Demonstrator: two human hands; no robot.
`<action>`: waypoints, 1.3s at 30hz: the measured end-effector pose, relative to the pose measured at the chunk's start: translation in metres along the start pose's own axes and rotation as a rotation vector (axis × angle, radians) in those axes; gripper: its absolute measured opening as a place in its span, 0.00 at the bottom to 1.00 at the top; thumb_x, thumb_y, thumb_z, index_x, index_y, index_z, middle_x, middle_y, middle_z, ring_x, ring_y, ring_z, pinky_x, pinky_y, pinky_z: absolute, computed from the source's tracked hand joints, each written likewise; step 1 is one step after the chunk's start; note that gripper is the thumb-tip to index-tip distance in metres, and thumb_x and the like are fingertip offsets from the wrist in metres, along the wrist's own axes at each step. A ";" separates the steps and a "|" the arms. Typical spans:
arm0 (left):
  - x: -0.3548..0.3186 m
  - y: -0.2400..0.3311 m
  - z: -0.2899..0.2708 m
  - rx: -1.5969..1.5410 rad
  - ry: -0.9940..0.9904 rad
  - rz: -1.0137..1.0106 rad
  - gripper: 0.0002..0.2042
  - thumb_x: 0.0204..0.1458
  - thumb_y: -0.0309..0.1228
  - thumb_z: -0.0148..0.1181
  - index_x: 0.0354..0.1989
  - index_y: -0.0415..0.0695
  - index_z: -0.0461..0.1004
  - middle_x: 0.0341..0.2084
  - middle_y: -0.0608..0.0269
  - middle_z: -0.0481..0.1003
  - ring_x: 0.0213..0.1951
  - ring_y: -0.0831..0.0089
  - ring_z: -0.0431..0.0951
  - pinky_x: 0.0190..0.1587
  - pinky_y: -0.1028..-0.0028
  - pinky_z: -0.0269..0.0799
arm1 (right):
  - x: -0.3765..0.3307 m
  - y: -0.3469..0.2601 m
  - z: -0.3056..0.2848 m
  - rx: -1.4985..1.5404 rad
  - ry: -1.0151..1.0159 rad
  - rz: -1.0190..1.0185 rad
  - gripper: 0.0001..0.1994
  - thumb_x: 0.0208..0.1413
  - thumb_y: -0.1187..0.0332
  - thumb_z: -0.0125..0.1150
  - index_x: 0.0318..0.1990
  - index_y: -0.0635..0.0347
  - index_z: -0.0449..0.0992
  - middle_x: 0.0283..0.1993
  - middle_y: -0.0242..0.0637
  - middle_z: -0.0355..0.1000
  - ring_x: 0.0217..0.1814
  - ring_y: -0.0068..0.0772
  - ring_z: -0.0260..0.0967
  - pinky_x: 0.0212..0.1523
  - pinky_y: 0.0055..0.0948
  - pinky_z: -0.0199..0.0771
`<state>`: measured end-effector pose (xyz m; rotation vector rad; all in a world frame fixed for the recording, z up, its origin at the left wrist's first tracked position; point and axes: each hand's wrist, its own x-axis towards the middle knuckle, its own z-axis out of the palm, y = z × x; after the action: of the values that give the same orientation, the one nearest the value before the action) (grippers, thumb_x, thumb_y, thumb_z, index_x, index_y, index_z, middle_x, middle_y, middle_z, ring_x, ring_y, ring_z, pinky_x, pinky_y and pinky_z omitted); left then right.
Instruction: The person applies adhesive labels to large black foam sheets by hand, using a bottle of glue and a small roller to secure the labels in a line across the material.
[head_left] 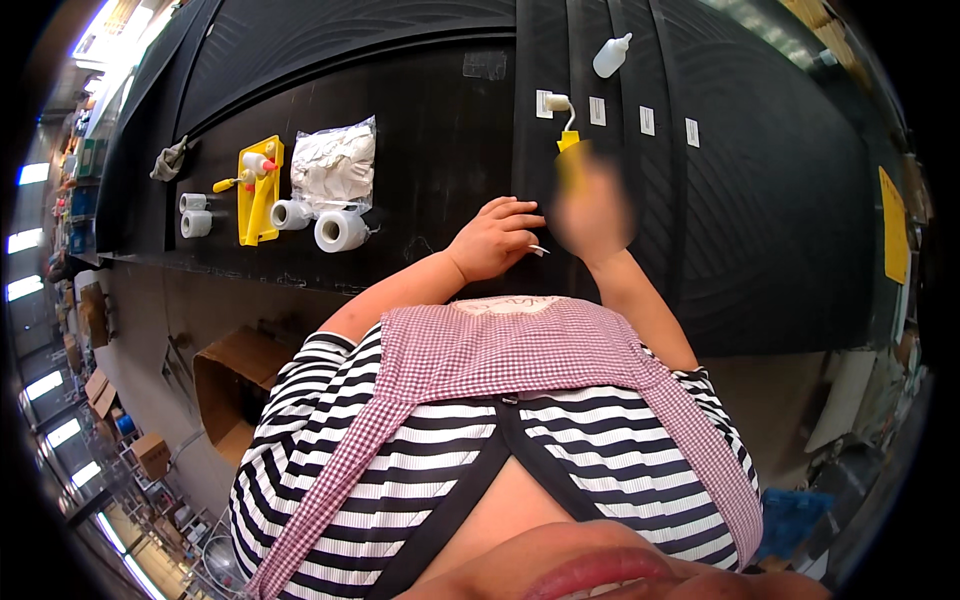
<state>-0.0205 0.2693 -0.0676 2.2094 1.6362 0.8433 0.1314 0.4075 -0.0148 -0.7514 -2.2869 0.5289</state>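
Note:
In my right hand (595,210), which is blurred, is the yellow handle of a small paint roller (569,138). Its pale roller head (557,102) lies over a black strip, beside a white label (543,104). My left hand (492,240) rests low on the black sheet (440,130), just left of the strips. Its upper fingers reach to the right, and a small white slip (539,250) pokes out at the lower fingers; its kind is too small to make out. More white labels (597,111) sit on the neighbouring black strips.
A white squeeze bottle (611,56) lies beyond the roller. At the left are a yellow paint tray (262,195) with tools, a bag of white cloths (335,165), several clear tape rolls (341,231) and a grey rag (169,160). A cardboard box (225,385) stands below the table.

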 end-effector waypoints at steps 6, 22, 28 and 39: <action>-0.001 -0.007 0.002 -0.066 0.025 0.001 0.05 0.51 0.30 0.66 0.36 0.50 0.80 0.51 0.66 0.77 0.61 0.61 0.70 0.68 0.53 0.59 | 0.019 -0.010 0.016 -0.054 -0.113 0.059 0.21 0.49 0.73 0.60 0.54 0.59 0.75 0.40 0.44 0.75 0.38 0.46 0.76 0.35 0.39 0.78; 0.001 -0.006 -0.003 -0.079 0.015 -0.026 0.04 0.52 0.31 0.66 0.35 0.50 0.81 0.55 0.68 0.78 0.63 0.62 0.70 0.67 0.55 0.59 | 0.044 0.022 0.037 -0.098 -0.105 -0.178 0.16 0.56 0.73 0.56 0.53 0.60 0.74 0.43 0.43 0.76 0.41 0.44 0.76 0.39 0.37 0.78; -0.001 -0.007 -0.002 -0.096 0.031 -0.037 0.04 0.51 0.29 0.66 0.35 0.49 0.81 0.55 0.66 0.78 0.63 0.61 0.70 0.67 0.54 0.60 | 0.052 0.017 0.012 -0.015 -0.270 0.142 0.15 0.60 0.72 0.56 0.54 0.60 0.74 0.46 0.44 0.76 0.45 0.45 0.76 0.45 0.38 0.77; 0.000 -0.004 -0.004 -0.122 0.019 -0.042 0.05 0.51 0.27 0.66 0.37 0.49 0.81 0.55 0.65 0.78 0.64 0.60 0.70 0.68 0.54 0.59 | 0.011 0.029 0.027 -0.067 -0.375 0.302 0.28 0.58 0.67 0.56 0.68 0.47 0.67 0.50 0.47 0.68 0.46 0.54 0.75 0.50 0.47 0.76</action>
<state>-0.0262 0.2701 -0.0663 2.0833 1.5892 0.9296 0.1165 0.4322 -0.0445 -1.1200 -2.5568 0.7899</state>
